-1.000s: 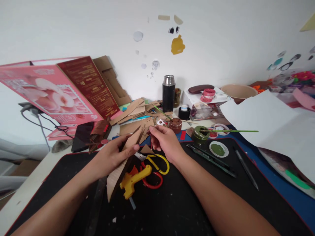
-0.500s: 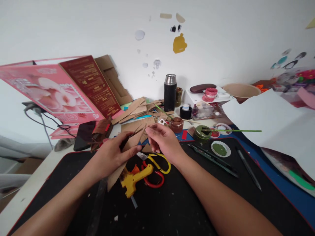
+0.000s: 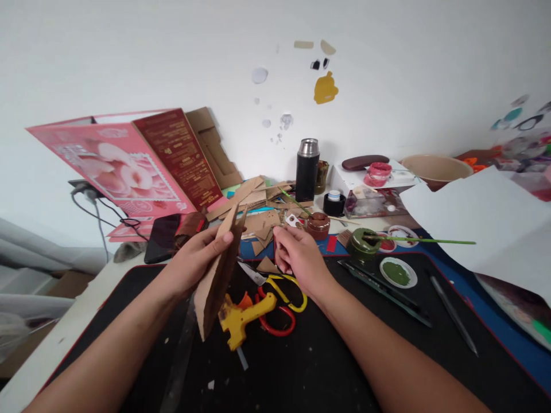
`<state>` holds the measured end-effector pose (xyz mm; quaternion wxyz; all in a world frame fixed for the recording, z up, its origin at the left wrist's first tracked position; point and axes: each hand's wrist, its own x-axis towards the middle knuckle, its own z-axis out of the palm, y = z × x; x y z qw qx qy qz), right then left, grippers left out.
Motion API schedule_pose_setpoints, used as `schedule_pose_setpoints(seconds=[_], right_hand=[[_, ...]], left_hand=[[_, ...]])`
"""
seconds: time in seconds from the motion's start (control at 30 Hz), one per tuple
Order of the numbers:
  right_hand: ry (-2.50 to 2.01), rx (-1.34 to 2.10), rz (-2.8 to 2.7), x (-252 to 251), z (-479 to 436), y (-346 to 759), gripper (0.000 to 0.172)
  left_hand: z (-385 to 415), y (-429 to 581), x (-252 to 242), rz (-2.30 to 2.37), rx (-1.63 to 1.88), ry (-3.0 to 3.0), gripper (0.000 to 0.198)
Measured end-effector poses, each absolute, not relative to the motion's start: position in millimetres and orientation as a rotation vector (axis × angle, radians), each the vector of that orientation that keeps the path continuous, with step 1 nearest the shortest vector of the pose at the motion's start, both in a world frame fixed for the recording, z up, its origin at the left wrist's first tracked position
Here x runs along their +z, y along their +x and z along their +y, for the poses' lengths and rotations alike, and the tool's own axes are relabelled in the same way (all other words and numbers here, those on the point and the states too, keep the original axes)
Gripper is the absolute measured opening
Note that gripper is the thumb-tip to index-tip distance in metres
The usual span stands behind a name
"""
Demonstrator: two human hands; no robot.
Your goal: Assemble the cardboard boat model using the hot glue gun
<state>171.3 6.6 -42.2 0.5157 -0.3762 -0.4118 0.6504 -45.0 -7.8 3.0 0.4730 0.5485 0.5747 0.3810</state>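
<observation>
My left hand [image 3: 189,261] is closed around a long, folded piece of brown cardboard [image 3: 207,292], thumb on its near face. The cardboard stands tilted, its pointed end up and its two layers spread apart. My right hand [image 3: 297,252] is a little to the right, apart from that piece, with thumb and fingers pinched together; what they hold, if anything, is too small to make out. Below the hands, a yellow glue gun [image 3: 247,317] lies on the black mat [image 3: 318,367]. Scissors [image 3: 253,275] with red and yellow handles lie beside it, partly under the glue gun.
Cardboard scraps [image 3: 258,221] pile up behind my hands. A brown paint jar [image 3: 318,228] and a green paint jar [image 3: 363,246] stand at right, near a paint lid [image 3: 396,273], a cutter [image 3: 383,293] and a pen [image 3: 453,314]. A black flask [image 3: 307,175] stands by the wall.
My right hand has come away from the cardboard to the right. My left hand has turned the piece more upright, showing its folded layers. The view has shifted slightly.
</observation>
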Motion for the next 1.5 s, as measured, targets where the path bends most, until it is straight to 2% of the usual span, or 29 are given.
schedule_pose_setpoints(seconds=[0.13,0.23,0.33,0.47,0.7,0.87,1.03,1.23,1.5], right_hand=[[-0.855,1.596,-1.281,-45.9,0.2,169.1,0.051],[-0.882,1.499,-1.505,-49.0,-2.1,168.3,0.048],[-0.881,1.534,-1.637,-52.6,-3.4,166.0,0.037],[-0.855,1.627,-1.630,-55.5,-4.7,162.0,0.011],[-0.842,1.610,-1.427,-48.3,-2.4,164.1,0.024],[-0.835,1.571,-1.192,-44.9,1.6,166.1,0.040],[-0.838,1.520,-0.987,-40.2,7.0,170.2,0.044],[-0.832,1.491,-0.945,-36.1,8.3,172.5,0.047],[-0.811,1.540,-0.970,-33.9,3.6,170.6,0.046]], left_hand=[[-4.8,-47.3,-1.0,1.151,1.044,1.057,0.065],[-2.9,-47.4,-1.2,1.045,1.060,1.004,0.062],[-2.1,-47.2,-1.0,1.020,1.060,0.961,0.061],[-1.3,-48.0,-3.5,1.016,1.055,0.934,0.060],[-1.4,-47.6,-7.3,1.038,1.004,0.979,0.059],[-11.6,-44.2,-0.2,1.137,0.806,1.117,0.051],[-19.0,-36.7,8.3,1.310,0.639,1.356,0.062],[-21.6,-29.0,6.6,1.560,0.654,1.836,0.083],[-24.6,-27.6,-0.1,1.724,0.504,2.073,0.090]])
